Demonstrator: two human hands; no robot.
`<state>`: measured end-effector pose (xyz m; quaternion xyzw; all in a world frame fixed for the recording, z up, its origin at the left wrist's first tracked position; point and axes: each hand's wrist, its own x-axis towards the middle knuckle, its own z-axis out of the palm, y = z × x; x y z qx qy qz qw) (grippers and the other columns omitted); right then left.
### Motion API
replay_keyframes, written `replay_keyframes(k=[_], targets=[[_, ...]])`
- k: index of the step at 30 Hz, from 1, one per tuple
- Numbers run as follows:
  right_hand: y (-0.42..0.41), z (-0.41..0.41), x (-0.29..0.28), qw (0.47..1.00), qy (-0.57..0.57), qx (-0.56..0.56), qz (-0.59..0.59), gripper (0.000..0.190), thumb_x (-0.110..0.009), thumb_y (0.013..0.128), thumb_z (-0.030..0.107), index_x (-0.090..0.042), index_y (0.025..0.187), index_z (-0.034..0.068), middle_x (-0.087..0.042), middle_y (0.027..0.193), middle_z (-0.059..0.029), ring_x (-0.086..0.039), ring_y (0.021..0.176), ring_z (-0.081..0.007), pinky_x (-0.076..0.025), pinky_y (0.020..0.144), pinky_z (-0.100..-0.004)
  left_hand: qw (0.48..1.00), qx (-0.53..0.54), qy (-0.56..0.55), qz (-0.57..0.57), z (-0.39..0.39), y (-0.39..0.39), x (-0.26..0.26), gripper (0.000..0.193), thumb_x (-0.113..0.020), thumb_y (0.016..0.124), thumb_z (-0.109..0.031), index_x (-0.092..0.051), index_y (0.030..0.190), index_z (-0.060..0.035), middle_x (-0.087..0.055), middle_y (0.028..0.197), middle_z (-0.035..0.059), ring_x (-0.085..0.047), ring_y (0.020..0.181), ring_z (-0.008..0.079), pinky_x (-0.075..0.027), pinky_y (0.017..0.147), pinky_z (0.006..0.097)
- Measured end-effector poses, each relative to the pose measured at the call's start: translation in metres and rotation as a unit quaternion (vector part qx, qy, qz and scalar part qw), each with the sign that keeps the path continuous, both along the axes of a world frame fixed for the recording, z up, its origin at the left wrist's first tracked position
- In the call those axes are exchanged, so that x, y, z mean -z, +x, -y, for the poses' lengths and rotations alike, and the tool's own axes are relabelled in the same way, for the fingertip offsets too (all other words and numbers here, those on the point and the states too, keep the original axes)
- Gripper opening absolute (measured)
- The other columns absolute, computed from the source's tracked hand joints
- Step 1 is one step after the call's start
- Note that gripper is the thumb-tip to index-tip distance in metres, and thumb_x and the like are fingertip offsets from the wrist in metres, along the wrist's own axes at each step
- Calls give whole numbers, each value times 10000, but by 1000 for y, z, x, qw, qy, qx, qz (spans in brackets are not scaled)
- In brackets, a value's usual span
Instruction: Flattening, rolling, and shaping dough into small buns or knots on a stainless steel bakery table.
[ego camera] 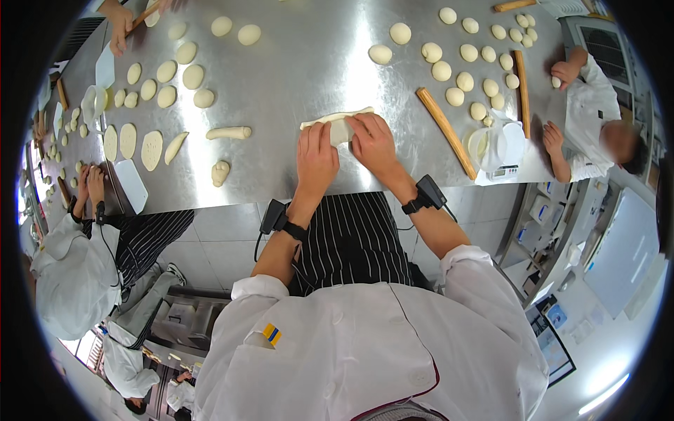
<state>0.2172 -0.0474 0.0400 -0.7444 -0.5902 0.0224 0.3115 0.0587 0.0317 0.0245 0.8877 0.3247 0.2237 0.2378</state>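
Close to the table's near edge, a flat piece of dough (341, 133) lies on the steel table (295, 68), its far edge turned over into a thin roll. My left hand (317, 158) has its fingertips on the left part of that roll. On the right part, the fingers of my right hand (374, 141) pinch the dough. Both hands hide some of the sheet. To the left lie a rolled dough log (229, 133) and a small folded dough lump (220, 173). A wooden rolling pin (446, 134) rests at an angle to my right.
Flattened dough ovals (152, 151), a tapered roll (175, 148) and a white scraper (131, 187) lie farther left. Several dough balls (193, 77) sit beyond. At right are more balls (441, 71), a digital scale (503, 172) and a co-worker's hand (553, 138). Another co-worker's hands (95, 181) work at left.
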Motion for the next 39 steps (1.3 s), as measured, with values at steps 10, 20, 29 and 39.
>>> replay_keyframes(k=[10, 20, 29, 39], targets=[[-5, 5, 4, 1000, -4, 16, 1, 397, -711, 767, -33, -756, 1160, -5, -694, 1113, -123, -677, 1057, -315, -570, 954, -423, 1000, -5, -5, -17, 10, -1, -4, 527, -651, 825, 19, -639, 1350, 69, -591, 1352, 196, -573, 1270, 415, -493, 1091, 522], [-10, 8, -3, 1000, -18, 20, -8, 382, -719, 775, -17, -748, 1156, -12, -689, 1135, -121, -660, 1067, -325, -556, 978, -442, 1000, -20, 7, -8, 13, -3, -6, 499, -650, 810, 16, -657, 1305, 78, -608, 1318, 192, -578, 1247, 403, -502, 1080, 513], [-5, -4, -3, 1000, 2, 1, -20, 345, -713, 798, -25, -737, 1140, 6, -684, 1159, -117, -660, 1120, -336, -549, 1001, -443, 999, -28, -3, 17, 4, 7, -11, 490, -650, 812, 35, -647, 1302, 49, -609, 1308, 193, -582, 1227, 415, -489, 1076, 531], [-5, 11, -1, 1000, -1, -8, -12, 373, -713, 770, -44, -745, 1140, -5, -688, 1126, -118, -673, 1076, -318, -572, 953, -420, 1000, 6, 11, -17, 13, -10, -3, 537, -652, 808, 28, -647, 1344, 62, -612, 1339, 181, -572, 1288, 396, -504, 1103, 498]])
